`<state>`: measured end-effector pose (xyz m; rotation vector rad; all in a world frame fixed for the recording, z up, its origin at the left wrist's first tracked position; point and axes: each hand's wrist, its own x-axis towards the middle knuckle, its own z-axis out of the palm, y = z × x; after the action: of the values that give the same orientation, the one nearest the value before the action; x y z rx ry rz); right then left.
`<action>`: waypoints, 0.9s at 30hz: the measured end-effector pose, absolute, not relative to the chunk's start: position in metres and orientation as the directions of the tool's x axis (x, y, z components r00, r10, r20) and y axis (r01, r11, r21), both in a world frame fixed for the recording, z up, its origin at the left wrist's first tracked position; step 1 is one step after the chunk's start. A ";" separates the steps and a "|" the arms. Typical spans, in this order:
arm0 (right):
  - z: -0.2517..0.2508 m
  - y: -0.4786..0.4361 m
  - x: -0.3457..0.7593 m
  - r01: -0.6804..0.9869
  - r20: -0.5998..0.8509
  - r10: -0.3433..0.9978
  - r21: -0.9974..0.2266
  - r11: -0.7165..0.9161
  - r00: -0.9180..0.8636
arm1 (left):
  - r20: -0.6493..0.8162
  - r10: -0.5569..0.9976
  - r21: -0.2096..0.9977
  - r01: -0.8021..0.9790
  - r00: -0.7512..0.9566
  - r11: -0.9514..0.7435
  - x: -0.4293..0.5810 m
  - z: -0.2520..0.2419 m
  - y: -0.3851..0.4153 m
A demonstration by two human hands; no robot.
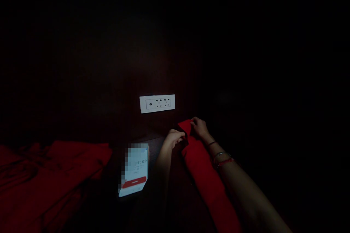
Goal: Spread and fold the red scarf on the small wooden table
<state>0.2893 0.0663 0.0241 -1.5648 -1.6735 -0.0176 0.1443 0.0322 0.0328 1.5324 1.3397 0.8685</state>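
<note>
Gripping a red cloth (202,167) in the dark

The left hand (175,138) and right hand (199,127) seem closed on the top end of the long red cloth, just right of centre. A lit phone (134,174) lies lower centre, below a white socket (157,103).

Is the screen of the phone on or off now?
On. The phone lies face up, screen glowing with digits and a red button, beside the left hand gripping the red cloth.

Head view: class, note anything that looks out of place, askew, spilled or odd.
The white socket plate sits slightly askew on the dark wall. A red cloth heap lies rumpled at left. Nothing looks spilled, though much is too dark to tell.
</note>
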 end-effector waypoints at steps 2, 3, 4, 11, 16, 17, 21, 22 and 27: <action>0.025 0.066 0.289 0.827 0.565 0.817 -0.512 0.235 0.117 | -0.062 0.986 0.940 0.342 0.157 0.004 0.144 0.034 0.032; 0.025 0.065 0.289 0.823 0.570 0.813 -0.516 0.239 0.121 | -0.061 0.988 0.942 0.335 0.145 0.009 0.143 0.035 0.033; 0.026 0.064 0.289 0.819 0.575 0.808 -0.521 0.242 0.127 | -0.057 0.990 0.944 0.330 0.129 0.012 0.143 0.035 0.034; 0.033 0.060 0.288 0.799 0.598 0.789 -0.539 0.266 0.140 | -0.056 0.998 0.948 0.314 0.001 0.053 0.140 0.030 0.043; 0.030 0.060 0.288 0.870 0.605 0.794 -0.422 0.257 0.059 | -0.092 0.989 0.944 0.326 0.118 0.049 0.132 0.036 0.039; 0.029 0.060 0.287 0.887 0.605 0.795 -0.392 0.244 0.049 | -0.101 0.986 0.942 0.333 0.132 0.051 0.131 0.038 0.038; 0.031 0.055 0.283 0.941 0.618 0.786 -0.278 0.195 0.020 | -0.137 0.971 0.941 0.333 0.198 0.064 0.129 0.048 0.039; 0.033 0.053 0.282 0.951 0.623 0.782 -0.249 0.182 0.014 | -0.141 0.966 0.942 0.328 0.217 0.064 0.130 0.049 0.038; 0.040 0.047 0.275 0.989 0.618 0.786 -0.105 0.105 -0.018 | -0.128 0.949 0.927 0.374 0.289 0.011 0.134 0.057 0.032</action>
<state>0.2747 0.0470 0.0398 -1.7273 -1.8514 -0.4900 0.1342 0.0316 0.0568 1.5526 1.2603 0.7168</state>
